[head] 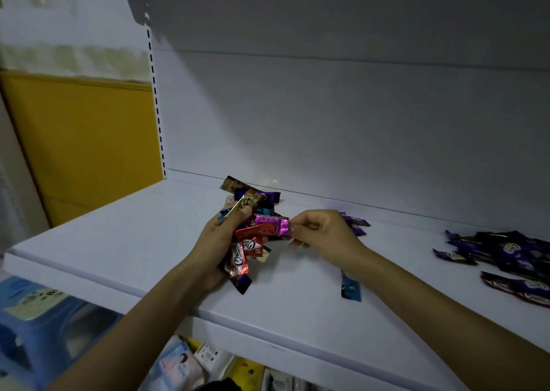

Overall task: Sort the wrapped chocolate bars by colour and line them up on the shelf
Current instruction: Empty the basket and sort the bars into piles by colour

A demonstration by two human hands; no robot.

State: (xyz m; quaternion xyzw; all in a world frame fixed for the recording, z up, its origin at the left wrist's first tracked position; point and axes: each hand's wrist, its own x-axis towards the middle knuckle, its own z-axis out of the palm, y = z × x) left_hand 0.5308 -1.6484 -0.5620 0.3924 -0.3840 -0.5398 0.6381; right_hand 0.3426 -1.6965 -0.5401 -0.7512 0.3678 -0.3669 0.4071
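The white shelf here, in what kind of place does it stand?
Probably a small shop: the shelf has a slotted upright, purple chocolate bars lie grouped, and packaged goods sit on the level below.

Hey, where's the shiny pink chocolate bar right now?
Head view, centre: the pink bar is pinched at its right end by the right hand, against the mixed bunch the left hand holds.

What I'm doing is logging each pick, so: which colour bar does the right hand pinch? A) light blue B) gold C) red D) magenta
D: the right hand pinches the end of the magenta bar, which sticks out of the bunch gripped by the left hand.
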